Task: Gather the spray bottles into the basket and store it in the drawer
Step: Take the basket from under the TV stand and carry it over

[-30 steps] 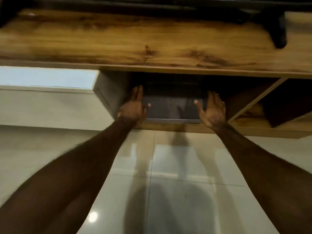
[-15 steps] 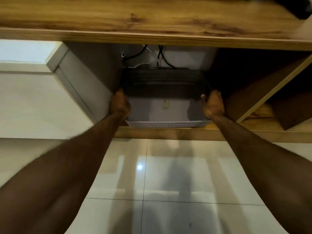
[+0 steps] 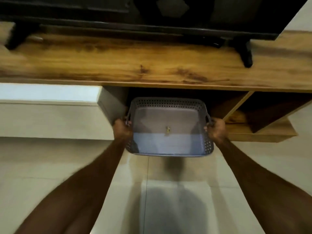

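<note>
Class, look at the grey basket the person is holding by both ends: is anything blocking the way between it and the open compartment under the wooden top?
Nothing visible blocks it. The basket is half in the compartment, gripped by the left hand and right hand; the dark rear is unreadable.

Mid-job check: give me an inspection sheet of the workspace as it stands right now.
Surface: wooden TV unit top, bare where visible; pale tiled floor below.
Job's things: grey perforated basket partly out of the open compartment, holding only a small scrap; no spray bottles seen.
Clutter: nothing seen.
Grippers: left hand and right hand each grip a basket side handle.
Cables: nothing seen.
Surroundings: dark TV on black feet; white cabinet at left.
</note>
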